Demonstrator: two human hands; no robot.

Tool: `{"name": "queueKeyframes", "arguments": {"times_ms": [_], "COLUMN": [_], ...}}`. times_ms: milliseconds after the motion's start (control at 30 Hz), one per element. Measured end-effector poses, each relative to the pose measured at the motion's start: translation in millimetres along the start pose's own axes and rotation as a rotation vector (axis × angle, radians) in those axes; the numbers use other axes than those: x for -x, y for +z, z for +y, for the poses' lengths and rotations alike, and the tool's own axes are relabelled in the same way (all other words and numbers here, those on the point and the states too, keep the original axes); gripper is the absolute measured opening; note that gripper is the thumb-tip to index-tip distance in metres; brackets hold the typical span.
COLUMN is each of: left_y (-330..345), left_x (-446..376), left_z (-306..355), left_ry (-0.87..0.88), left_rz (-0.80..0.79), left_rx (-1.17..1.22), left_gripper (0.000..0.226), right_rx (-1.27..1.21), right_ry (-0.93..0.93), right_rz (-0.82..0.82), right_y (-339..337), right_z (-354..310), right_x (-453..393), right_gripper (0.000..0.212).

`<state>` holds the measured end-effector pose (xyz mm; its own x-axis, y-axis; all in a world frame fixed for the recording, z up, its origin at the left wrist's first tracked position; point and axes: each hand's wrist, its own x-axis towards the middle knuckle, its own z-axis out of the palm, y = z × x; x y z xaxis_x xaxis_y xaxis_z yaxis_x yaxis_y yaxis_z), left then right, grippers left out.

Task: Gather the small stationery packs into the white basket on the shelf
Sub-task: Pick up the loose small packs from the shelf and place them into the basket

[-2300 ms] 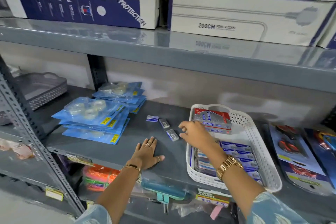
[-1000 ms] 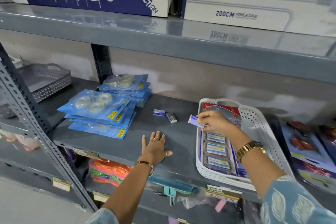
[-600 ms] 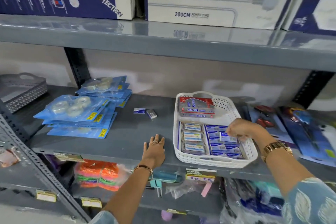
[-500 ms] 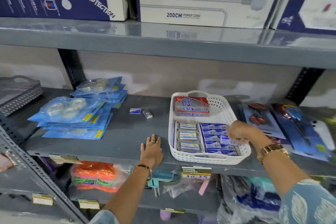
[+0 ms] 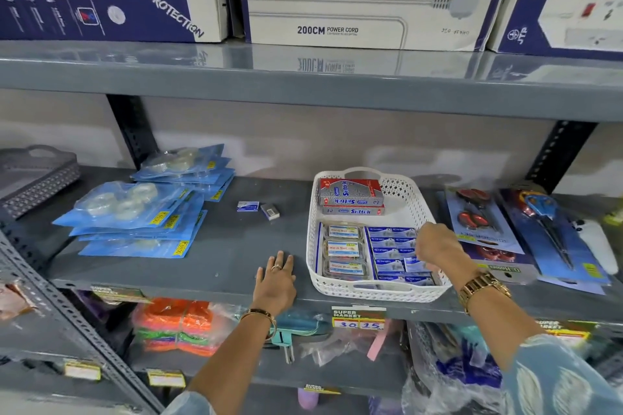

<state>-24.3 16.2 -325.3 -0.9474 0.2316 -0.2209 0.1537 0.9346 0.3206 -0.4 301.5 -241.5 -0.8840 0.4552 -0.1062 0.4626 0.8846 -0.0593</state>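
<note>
The white basket [image 5: 403, 186] sits on the grey middle shelf [image 5: 219, 256]. It holds red-and-silver boxes [image 5: 350, 196] at the back, clear packs [image 5: 343, 250] on the left and rows of small blue packs [image 5: 391, 242] on the right. My right hand [image 5: 436, 246] reaches into the basket's right side, fingers pinched on a small blue pack [image 5: 413, 263] that lies tilted on the rows. My left hand [image 5: 275, 281] rests flat on the shelf's front edge, holding nothing. Two small packs, one blue [image 5: 247, 206] and one grey [image 5: 270, 211], lie loose on the shelf left of the basket.
Blue tape packets [image 5: 135, 212] are piled at the left, with a grey basket [image 5: 37, 175] beyond them. Carded scissors [image 5: 478, 222] lie right of the white basket. Large boxes [image 5: 354, 10] fill the upper shelf. Bagged goods sit on the shelf below.
My right hand picked a small pack off the shelf and carried it right, down into the basket's right-hand rows. Three loose packs became two. My left hand stayed put.
</note>
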Motion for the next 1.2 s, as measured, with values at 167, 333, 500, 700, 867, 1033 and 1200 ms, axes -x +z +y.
{"name": "queueKeyframes", "arguments": {"times_ms": [167,333,500,700,867,1033,1200], "left_y": [0,-1,-1,-1,-5,-13,-25], "left_x": [1,2,2,0,-3,-9,-18], "left_z": [0,0,-2,-4,-8,-20,-47], "left_ry": [0.006,0.014,0.023,0.024,0.047,0.046,-0.021], "left_rz": [0.010,0.010,0.014,0.006,-0.016,-0.029,0.008], "left_rx": [0.012,0.002,0.005,-0.001,0.017,0.089,0.058], "left_gripper": [0.055,0.056,0.056,0.054,0.054,0.062,0.069], "right_rx": [0.007,0.059,0.057,-0.050,0.055,0.163,0.191], "right_ry": [0.002,-0.039,-0.053,-0.055,-0.119,-0.165,-0.243], "right_rz": [0.001,-0.019,-0.003,-0.149,-0.219,-0.228,-0.180], "right_y": [5,11,12,6,7,-1,-14], "right_z": [-4,-7,-8,-7,-12,-20,-51], "right_x": [2,5,7,8,14,16,13], "right_gripper": [0.026,0.028,0.028,0.042,0.040,0.041,0.016]}}
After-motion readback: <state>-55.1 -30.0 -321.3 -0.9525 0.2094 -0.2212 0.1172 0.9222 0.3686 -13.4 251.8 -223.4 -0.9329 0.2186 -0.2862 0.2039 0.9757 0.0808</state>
